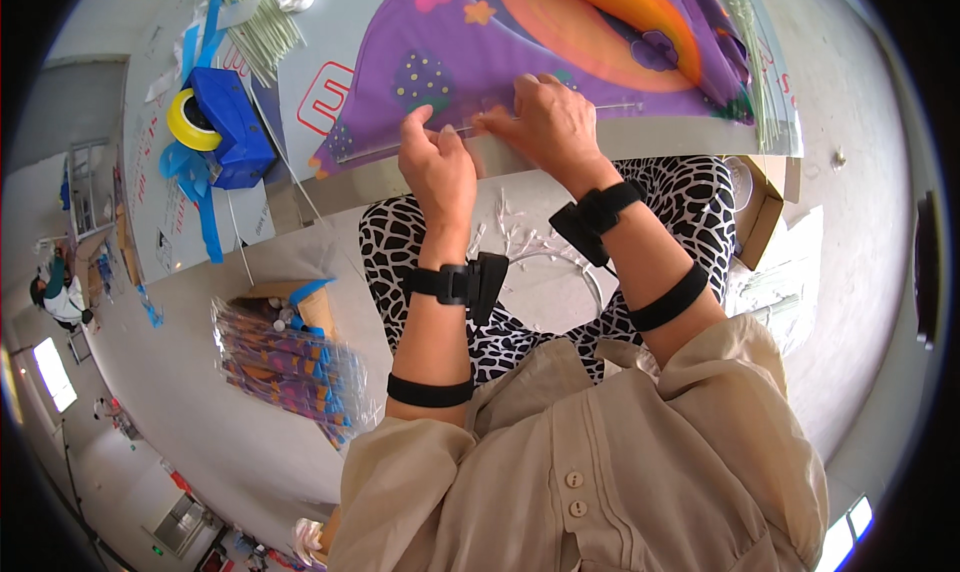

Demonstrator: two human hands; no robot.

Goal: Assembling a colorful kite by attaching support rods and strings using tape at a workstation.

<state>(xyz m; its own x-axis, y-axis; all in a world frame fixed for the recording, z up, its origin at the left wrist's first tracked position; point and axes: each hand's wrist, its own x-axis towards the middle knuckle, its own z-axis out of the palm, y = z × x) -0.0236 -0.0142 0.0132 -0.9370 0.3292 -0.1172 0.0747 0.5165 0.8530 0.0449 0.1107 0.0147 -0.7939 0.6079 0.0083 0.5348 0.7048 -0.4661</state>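
Observation:
A purple printed sheet of thin fabric (375,87), with an orange shape and small stars and dots on it, lies on the table in front of me. Along its near edge runs a thin pale rod (618,106), partly covered by my hands. My left hand (438,172) is at that edge, its fingers bent in and the thumb close to the index finger. Just to its right, my right hand (558,127) curls over the edge with the thumb pointing left. What lies between the fingertips of either hand is hidden or too small to make out.
A blue tape dispenser (232,127) with a yellow tape roll (190,120) stands left, among blue strips. Bundles of thin pale rods (262,32) lie at far left and on the right edge. A plastic-wrapped stack (290,362) sits on the floor; a cardboard box (765,212) is at right.

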